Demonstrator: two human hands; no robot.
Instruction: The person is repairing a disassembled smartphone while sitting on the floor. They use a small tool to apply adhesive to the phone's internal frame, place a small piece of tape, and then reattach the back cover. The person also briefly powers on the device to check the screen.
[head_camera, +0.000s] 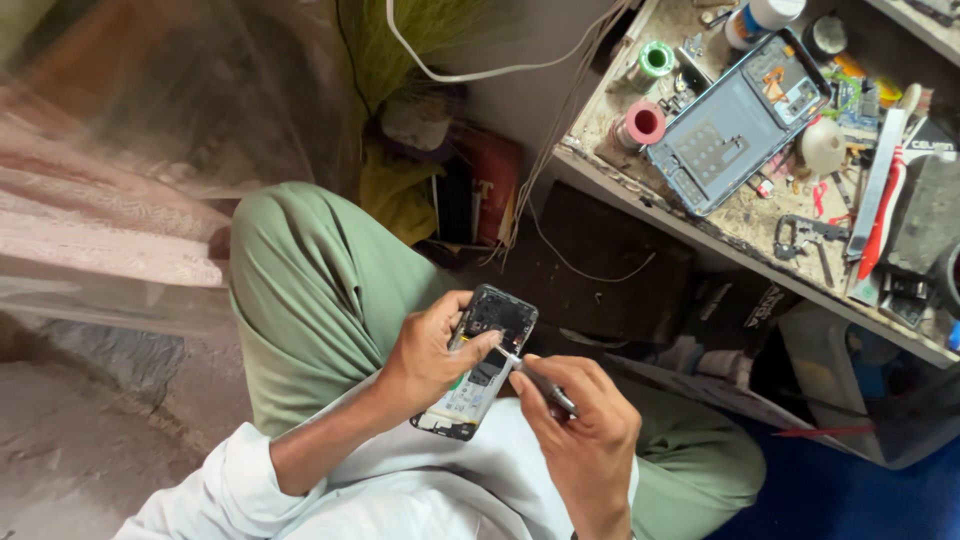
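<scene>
Two hands work over the lap: the left hand (432, 352) clamps the opened phone (480, 362) by its edges, light, rigid, probably fragile inside, while the right hand (578, 432) pinches a screwdriver (540, 382) to it.

A messy wooden bench (640, 190) holds a blue phone frame (735, 120), a pink spool (642, 124), a green spool (655, 58) and pliers (805, 235). A white cable (480, 72) hangs above.

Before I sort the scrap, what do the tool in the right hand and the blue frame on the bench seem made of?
The tool in the right hand looks like bare metal: grey, slim, faintly shiny. The blue frame on the bench looks like matte plastic or painted metal, flat with stamped cutouts; which one is unclear.
</scene>
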